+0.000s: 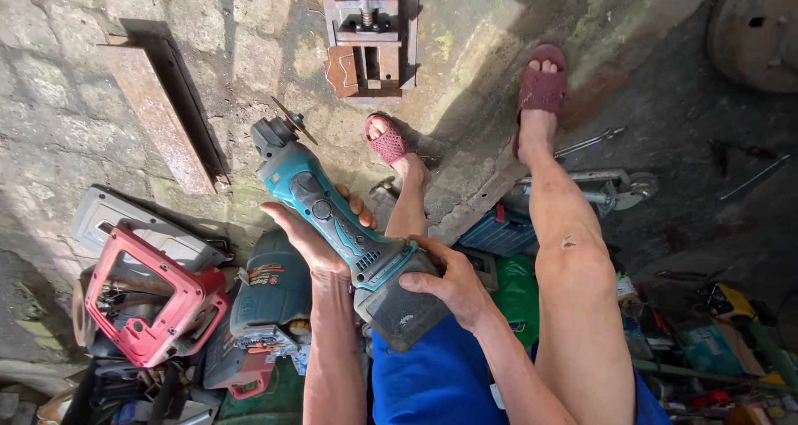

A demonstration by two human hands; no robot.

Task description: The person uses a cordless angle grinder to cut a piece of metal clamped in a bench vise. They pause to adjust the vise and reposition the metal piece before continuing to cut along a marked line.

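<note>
Clasped around its body by the left hand (312, 238) and at its near battery end by the right hand (449, 284), a teal cordless angle grinder (332, 217) is held, disc pointing far-left.

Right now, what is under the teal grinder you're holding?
The left hand cradles the grinder from below; the right hand grips its battery end. Beneath lie a teal power tool and blue shorts. The ground directly under is covered.

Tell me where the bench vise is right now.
The bench vise sits on the stone floor at top centre, beyond the teal angle grinder and the left sandalled foot.
</note>
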